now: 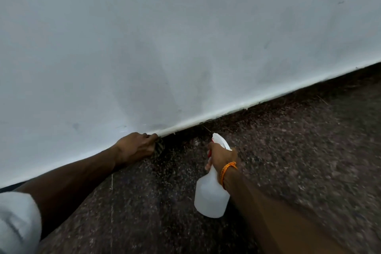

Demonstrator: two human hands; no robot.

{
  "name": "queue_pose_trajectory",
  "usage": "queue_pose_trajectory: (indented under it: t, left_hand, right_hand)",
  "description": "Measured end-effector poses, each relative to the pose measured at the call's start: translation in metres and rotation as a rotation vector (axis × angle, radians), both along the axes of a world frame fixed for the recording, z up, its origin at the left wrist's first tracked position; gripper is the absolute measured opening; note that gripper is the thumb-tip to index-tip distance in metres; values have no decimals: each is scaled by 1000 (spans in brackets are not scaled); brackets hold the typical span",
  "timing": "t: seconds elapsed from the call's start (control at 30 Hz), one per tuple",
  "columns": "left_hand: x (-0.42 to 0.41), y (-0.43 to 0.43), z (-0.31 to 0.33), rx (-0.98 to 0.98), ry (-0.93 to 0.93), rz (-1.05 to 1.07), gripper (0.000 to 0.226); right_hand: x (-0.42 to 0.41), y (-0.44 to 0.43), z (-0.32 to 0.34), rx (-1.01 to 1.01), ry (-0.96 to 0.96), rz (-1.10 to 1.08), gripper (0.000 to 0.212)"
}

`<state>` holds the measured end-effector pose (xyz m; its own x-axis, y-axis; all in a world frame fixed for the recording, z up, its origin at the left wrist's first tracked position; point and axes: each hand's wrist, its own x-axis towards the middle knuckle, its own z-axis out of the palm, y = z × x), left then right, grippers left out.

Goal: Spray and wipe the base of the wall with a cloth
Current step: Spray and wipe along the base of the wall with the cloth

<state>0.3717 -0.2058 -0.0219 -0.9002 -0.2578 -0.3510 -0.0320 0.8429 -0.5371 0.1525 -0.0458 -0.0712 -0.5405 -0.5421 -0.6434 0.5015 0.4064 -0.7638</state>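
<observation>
Head view shows the left hand (136, 147) curled round a dark patterned cloth (159, 147), pressing it against the base of the wall (226, 112), likely so the fabric rides the seam where white skirting meets the floor (299, 150). The right hand (220, 156) grips the neck of a translucent spray bottle (210, 198), fingers wrapped at its red trigger. The nozzle (218, 140) aims at the skirting just ahead of the cloth, probably to wet the next stretch. The bottle hangs apart from the wall (185, 37). An orange thread (227, 169) circles the right wrist. In the cloth's path lie grit and stray strands along the seam; faint scuffs mark the wall above.
</observation>
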Motion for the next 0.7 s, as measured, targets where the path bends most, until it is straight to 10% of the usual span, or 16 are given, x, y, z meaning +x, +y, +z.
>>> queue_pose_trajectory:
  t: [0.23, 0.7]
  left_hand:
    - [-76, -6, -16, 4, 51, -218, 8]
    - [-82, -5, -42, 94, -109, -202, 34]
  right_hand:
    - [-6, 1, -1, 51, 31, -75, 23]
    - [-33, 4, -1, 92, 80, -179, 44]
